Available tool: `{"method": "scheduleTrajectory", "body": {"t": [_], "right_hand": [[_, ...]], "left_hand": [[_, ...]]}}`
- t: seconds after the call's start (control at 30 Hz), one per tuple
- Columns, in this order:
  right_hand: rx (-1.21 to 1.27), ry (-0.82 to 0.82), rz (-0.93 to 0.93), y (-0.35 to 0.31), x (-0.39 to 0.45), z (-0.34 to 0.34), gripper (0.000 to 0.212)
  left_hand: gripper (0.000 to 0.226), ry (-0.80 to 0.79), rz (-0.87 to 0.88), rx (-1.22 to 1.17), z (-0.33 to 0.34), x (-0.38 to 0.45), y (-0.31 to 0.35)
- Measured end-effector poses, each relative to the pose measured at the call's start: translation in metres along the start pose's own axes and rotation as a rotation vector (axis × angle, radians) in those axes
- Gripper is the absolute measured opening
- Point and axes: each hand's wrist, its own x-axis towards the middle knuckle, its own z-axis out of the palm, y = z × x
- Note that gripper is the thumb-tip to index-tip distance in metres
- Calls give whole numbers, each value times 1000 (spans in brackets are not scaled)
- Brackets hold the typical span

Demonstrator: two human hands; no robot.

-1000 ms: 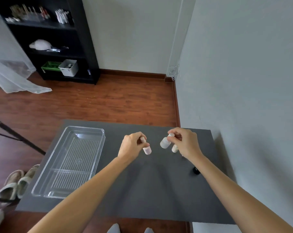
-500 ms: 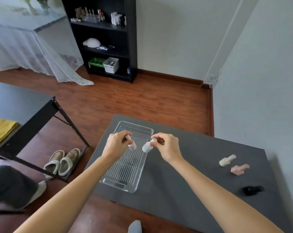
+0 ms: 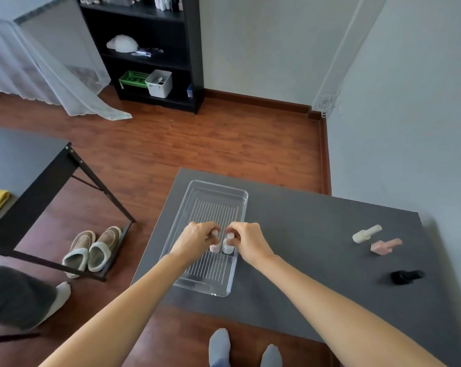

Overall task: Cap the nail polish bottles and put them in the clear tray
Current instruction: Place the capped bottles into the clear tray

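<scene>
The left hand [image 3: 196,235] pinches the cap of a pink bottle [image 3: 215,247]; the right hand [image 3: 246,238] pinches a white bottle [image 3: 228,245] just beside it. Both bottles stand upright, seemingly on the floor of the clear tray [image 3: 241,193] at mid-frame. Three more bottles [image 3: 367,233] lie on the surface at right.

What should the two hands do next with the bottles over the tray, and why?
Probably let go: the left hand holds the pink bottle and the right hand the white bottle, both upright and capped, seemingly resting inside the clear tray.
</scene>
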Motion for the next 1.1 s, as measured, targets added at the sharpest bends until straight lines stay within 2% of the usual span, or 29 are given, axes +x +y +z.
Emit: {"method": "scheduleTrajectory", "body": {"t": [0.17,0.3,0.37,0.47,0.53,0.6,0.77,0.97,1.03,1.1], "right_hand": [[-23,-32,-14,2,-2,4,16],[-34,-67,-66,4,-5,1,15],[-24,-84,-71,7,-8,-4,24],[15,-59,-56,18,-15,-21,34],[37,-8,-31,32,-24,-41,34],[64,75,6,51,-37,-67,29],[68,353,148,110,-82,-132,17],[-78,665,341,186,-146,-184,12],[-115,708,405,207,-164,-194,18],[-129,679,487,226,-177,-201,30]], "left_hand": [[15,-26,31,-11,2,-2,2],[24,-81,9,12,2,-2,4],[34,-145,-9,61,-1,0,4],[64,-208,-10,75,-9,5,11],[79,-198,35,84,-15,12,27],[83,-153,111,75,-16,23,52],[60,-78,309,40,20,59,133],[53,-196,425,64,106,91,222],[56,-235,439,78,134,100,248],[61,-270,437,97,159,107,271]]}}
